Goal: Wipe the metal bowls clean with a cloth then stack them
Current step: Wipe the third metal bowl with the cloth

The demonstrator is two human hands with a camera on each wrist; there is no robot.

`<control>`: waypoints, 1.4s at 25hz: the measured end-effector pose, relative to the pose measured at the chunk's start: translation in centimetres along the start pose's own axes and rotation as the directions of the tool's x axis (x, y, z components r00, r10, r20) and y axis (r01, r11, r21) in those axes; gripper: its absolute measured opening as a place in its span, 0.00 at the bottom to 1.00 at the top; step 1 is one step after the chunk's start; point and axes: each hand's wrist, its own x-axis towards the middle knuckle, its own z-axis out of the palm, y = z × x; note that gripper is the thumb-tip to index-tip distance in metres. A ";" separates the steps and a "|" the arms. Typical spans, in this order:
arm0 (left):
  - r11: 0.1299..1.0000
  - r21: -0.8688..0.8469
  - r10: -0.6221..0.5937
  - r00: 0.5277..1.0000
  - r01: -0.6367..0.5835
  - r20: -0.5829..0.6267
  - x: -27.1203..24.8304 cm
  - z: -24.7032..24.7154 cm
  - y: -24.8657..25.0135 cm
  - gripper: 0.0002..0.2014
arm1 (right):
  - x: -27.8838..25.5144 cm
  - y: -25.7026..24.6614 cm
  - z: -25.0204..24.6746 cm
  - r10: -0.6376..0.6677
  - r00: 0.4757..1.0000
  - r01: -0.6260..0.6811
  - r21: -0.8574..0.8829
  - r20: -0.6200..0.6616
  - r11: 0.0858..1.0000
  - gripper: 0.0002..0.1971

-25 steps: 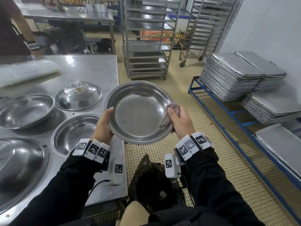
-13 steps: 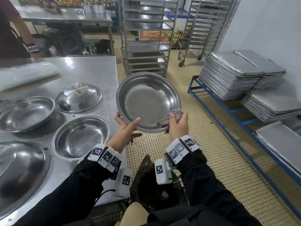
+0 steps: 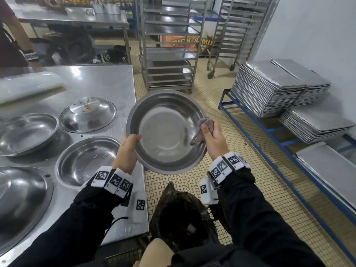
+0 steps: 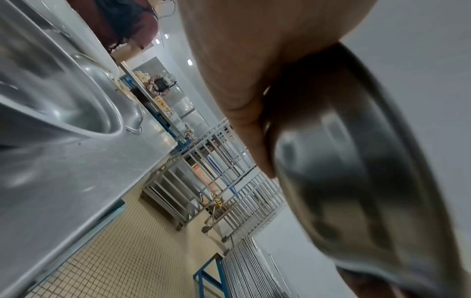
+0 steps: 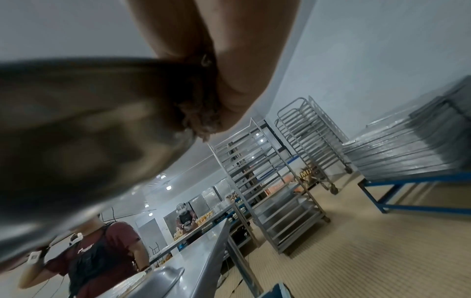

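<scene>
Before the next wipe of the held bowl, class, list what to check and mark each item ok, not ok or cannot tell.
1. Left hand grips the held bowl at its rim: ok.
2. Right hand holds the cloth: ok.
3. Cloth touches the bowl's inside: ok.
4. Held bowl's inside free of crumbs: ok, as far as visible.
5. Overturned bowl clean: not ok, crumbs on it.
6. Bowls stacked: not ok.

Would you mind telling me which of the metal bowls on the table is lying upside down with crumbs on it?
The far bowl, nearest the table's back edge: its flat base faces up, speckled with crumbs. The others sit open side up.
</scene>
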 end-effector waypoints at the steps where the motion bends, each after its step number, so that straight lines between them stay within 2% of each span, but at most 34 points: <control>1: 1.000 0.002 0.020 0.999 -0.020 -0.028 -0.7 0.6 0.4 0.17 | -0.5 0.4 0.6 0.041 0.999 -0.041 0.051 0.002 0.998 0.11; 3: 0.995 0.044 0.092 0.996 -0.091 -0.020 -1.2 1.3 0.6 0.10 | -1.4 1.7 1.8 0.118 0.991 -0.125 0.118 0.063 0.985 0.12; 5: 0.981 0.059 0.190 0.981 -0.187 -0.039 -0.9 1.6 1.0 0.08 | -2.2 2.9 2.6 0.161 0.972 -0.179 0.094 0.168 0.979 0.10; 7: 0.955 0.089 0.290 0.954 -0.284 -0.072 -0.3 1.5 1.2 0.18 | -2.5 3.8 2.7 0.160 0.969 -0.149 -0.075 0.188 0.986 0.13; 9: 0.921 0.144 0.369 0.929 -0.362 -0.029 0.6 0.8 0.9 0.26 | -2.4 4.1 2.2 0.127 0.986 -0.096 -0.259 0.105 0.961 0.19; 12: 0.903 0.215 0.373 0.927 -0.371 0.032 1.3 0.2 0.5 0.27 | -1.7 2.9 1.9 -0.052 0.995 0.078 -0.353 0.082 0.932 0.25; 15: 0.901 0.232 0.354 0.930 -0.367 0.096 1.1 0.5 0.6 0.26 | 0.5 0.5 2.6 -0.284 0.958 0.279 -0.365 0.043 0.888 0.18; 18: 0.893 0.242 0.359 0.925 -0.380 0.127 1.0 1.1 0.7 0.25 | 4.3 -0.9 3.7 -0.418 0.908 0.370 -0.488 0.012 0.790 0.14; 22: 0.895 0.215 0.374 0.920 -0.390 0.116 1.1 1.8 0.9 0.25 | 5.8 0.3 4.9 -0.394 0.899 0.431 -0.548 0.192 0.716 0.15; 25: 0.893 0.204 0.403 0.914 -0.402 0.041 1.5 1.9 1.3 0.24 | 3.9 2.0 5.7 -0.344 0.906 0.422 -0.465 0.248 0.778 0.17; 27: 0.892 0.208 0.409 0.912 -0.402 0.009 1.9 1.7 1.5 0.25 | 2.4 2.6 6.1 -0.334 0.867 0.471 -0.387 0.370 0.793 0.17; 29: 0.892 0.223 0.402 0.916 -0.393 0.003 2.0 1.7 1.4 0.26 | 1.5 2.9 6.0 -0.367 0.789 0.570 -0.364 0.493 0.737 0.15; 31: 0.898 0.219 0.392 0.920 -0.383 0.000 1.8 2.0 1.1 0.26 | 1.2 2.3 5.3 -0.301 0.740 0.607 -0.403 0.602 0.685 0.14; 33: 0.914 0.168 0.379 0.925 -0.370 -0.023 1.4 2.5 0.5 0.27 | 0.6 1.9 4.4 -0.220 0.734 0.587 -0.436 0.643 0.682 0.14; 35: 0.936 0.131 0.337 0.939 -0.326 -0.072 1.3 3.1 0.2 0.26 | -0.6 2.4 3.8 -0.208 0.746 0.585 -0.472 0.633 0.660 0.16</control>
